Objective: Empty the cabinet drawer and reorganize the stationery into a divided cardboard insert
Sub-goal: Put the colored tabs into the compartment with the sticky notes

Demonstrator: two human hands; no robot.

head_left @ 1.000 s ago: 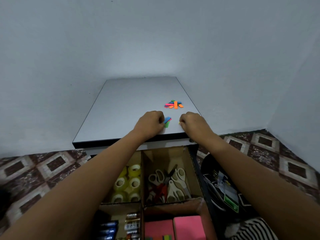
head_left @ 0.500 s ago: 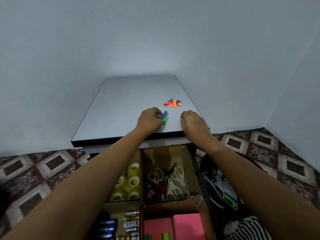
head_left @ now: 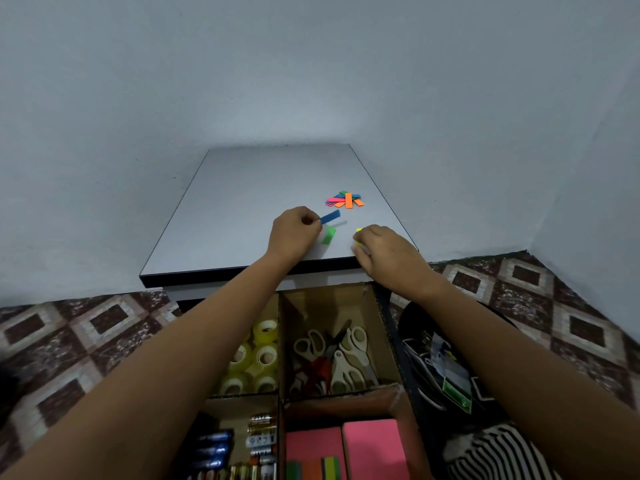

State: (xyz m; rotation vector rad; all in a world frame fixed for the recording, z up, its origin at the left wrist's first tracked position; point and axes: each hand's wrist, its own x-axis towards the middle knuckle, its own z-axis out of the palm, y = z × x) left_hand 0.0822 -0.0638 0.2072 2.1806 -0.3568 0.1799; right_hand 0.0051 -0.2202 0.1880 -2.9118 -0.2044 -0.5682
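We log left fingers (head_left: 307, 220) pinching blue tab (head_left: 330, 216), right fingers (head_left: 360, 250) clamped on yellow tab (head_left: 358, 231); green tab (head_left: 328, 235) lies just beside left fingers, long axis pointing away.

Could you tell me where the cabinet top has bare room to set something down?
The cabinet top is bare at left and by the wall. Crowded right front: flag pile, left hand pinching blue flag, right hand gripping yellow flag.

light dim, cool, diffuse | wall (head_left: 311, 81) palest just behind cabinet top (head_left: 259, 188) | faint soft shadow beside blue tab (head_left: 329, 216) pinched by left hand (head_left: 294, 233) | yellow tab (head_left: 358, 231) at right hand (head_left: 384, 254) fingertips reads bright | drawer insert (head_left: 346, 301) murky | floor tiles (head_left: 571, 306) bowed at the edges | near forearms (head_left: 173, 375) soft, grainy
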